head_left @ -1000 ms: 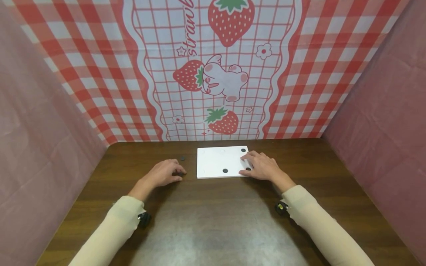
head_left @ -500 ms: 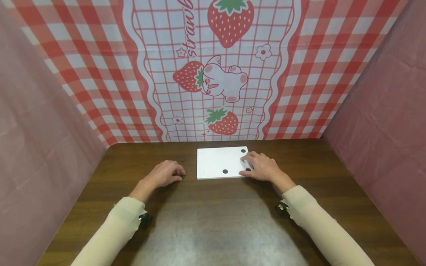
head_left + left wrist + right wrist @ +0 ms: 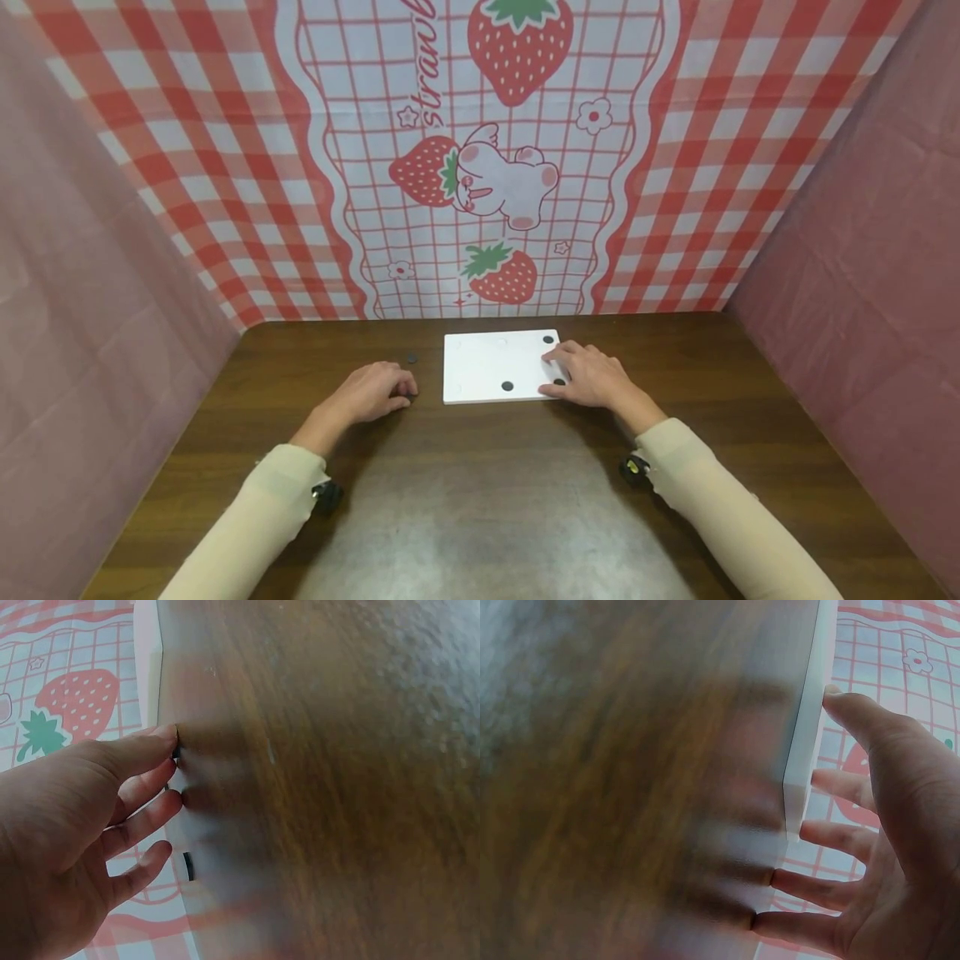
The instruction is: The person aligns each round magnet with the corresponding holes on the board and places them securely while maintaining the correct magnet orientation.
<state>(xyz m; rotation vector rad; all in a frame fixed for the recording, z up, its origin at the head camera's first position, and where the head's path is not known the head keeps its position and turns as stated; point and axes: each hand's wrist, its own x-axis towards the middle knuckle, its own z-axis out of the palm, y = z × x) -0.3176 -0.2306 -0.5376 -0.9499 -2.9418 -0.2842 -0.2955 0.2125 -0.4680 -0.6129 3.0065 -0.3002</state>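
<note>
A flat white board (image 3: 480,367) lies on the table, with faint round marks and black discs on its face. One disc (image 3: 548,340) sits at the far right corner, another disc (image 3: 507,386) along the near edge. My right hand (image 3: 592,377) rests with spread fingers over the board's right end, partly covering a third disc (image 3: 559,382). To the left of the board, my left hand (image 3: 371,392) is at the tabletop, its thumb and index finger pinching a small black disc (image 3: 176,753), mostly hidden. Behind those fingers lies a loose disc (image 3: 412,358).
The brown wooden table (image 3: 480,492) reaches back to a red-and-white checked cloth (image 3: 225,167) with strawberry prints. Pink cloth walls (image 3: 862,292) stand on both sides. Each wrist wears a small black camera (image 3: 326,495).
The left fingers have drawn in slightly around the disc beneath them, which showed more plainly a second ago. My right hand and the board have stayed put.
</note>
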